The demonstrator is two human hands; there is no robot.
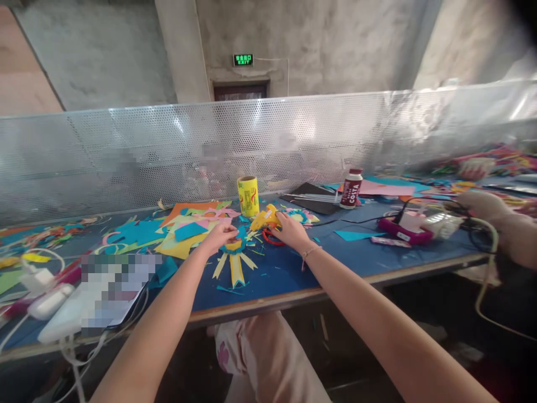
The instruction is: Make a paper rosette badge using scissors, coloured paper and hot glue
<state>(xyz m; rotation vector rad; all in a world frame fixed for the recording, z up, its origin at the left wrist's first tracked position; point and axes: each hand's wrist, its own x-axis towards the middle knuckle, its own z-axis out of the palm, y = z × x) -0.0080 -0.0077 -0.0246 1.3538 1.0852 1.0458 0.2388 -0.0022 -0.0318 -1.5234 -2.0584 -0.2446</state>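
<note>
My left hand (pixel 221 236) is closed in a pinch at the upper left edge of a rosette; its fingertips hide whatever they hold. The rosette (pixel 236 263) lies on the blue table, with a blue ruffled ring, a yellow middle and pale yellow ribbon tails pointing towards me. My right hand (pixel 290 230) is wrapped round a yellow hot glue gun (pixel 264 217), whose front end points left above the rosette. Under that hand shows a red loop (pixel 272 238). Just beyond it lies a second blue ruffled rosette (pixel 298 215), partly covered.
A yellow-labelled roll (pixel 249 197) stands behind the rosette. Coloured paper sheets (pixel 184 226) and scraps spread left. A white power bank (pixel 62 319) with cables sits front left. Right are a Costa bottle (pixel 351 189), a purple holder (pixel 405 232) and a co-worker's arm (pixel 495 221). A perforated screen (pixel 260 145) rises behind.
</note>
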